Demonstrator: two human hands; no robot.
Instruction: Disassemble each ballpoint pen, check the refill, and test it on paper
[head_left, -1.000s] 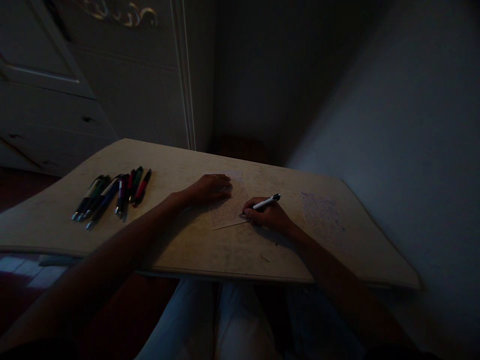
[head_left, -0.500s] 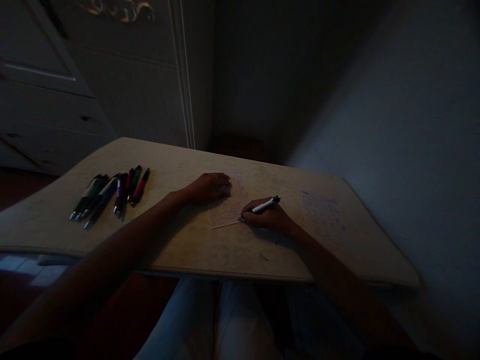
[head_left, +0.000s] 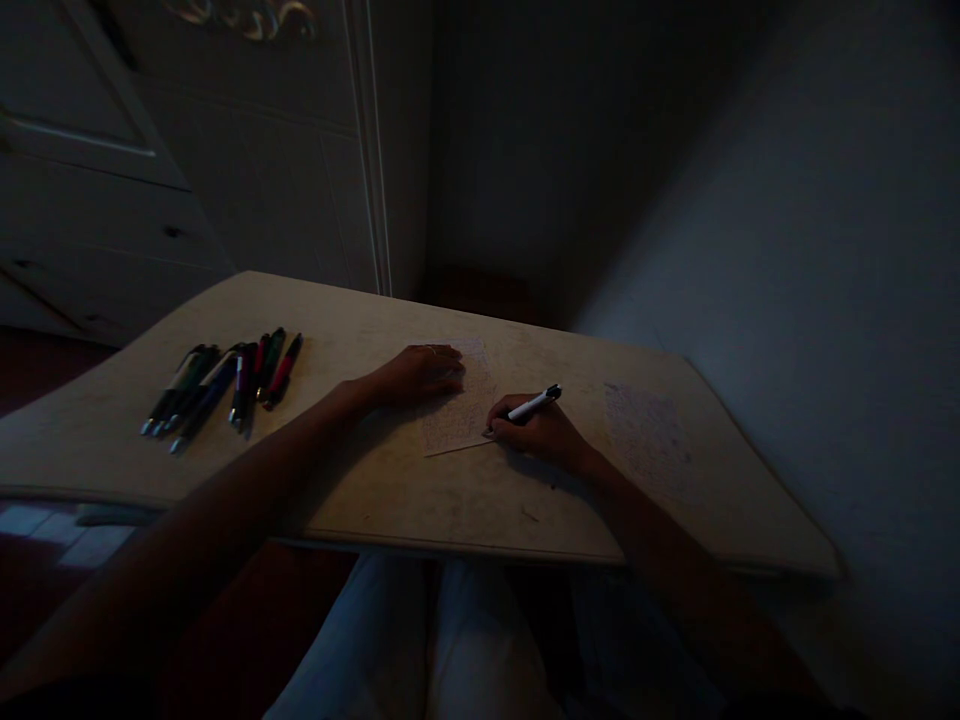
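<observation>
Holds a white pen (head_left: 531, 404) with a black end in the right hand (head_left: 544, 435), fingers closed round it, pointing the tip at the lower right edge of a densely marked sheet (head_left: 459, 428). Compared with half a second ago, has the tip slightly farther right along that near edge. Rests the left hand (head_left: 420, 373) palm down and unclenched on the sheet's left side, in the same place as before. To the right on the surface (head_left: 375, 500), just beyond the right forearm, shows a second sheet (head_left: 649, 435), too dim to read. To the left, shows loose pens (head_left: 217, 385) bunched together, lying as before. Beyond, shows a cabinet (head_left: 262, 170) with knobbed drawers (head_left: 112, 205), contents hidden.
</observation>
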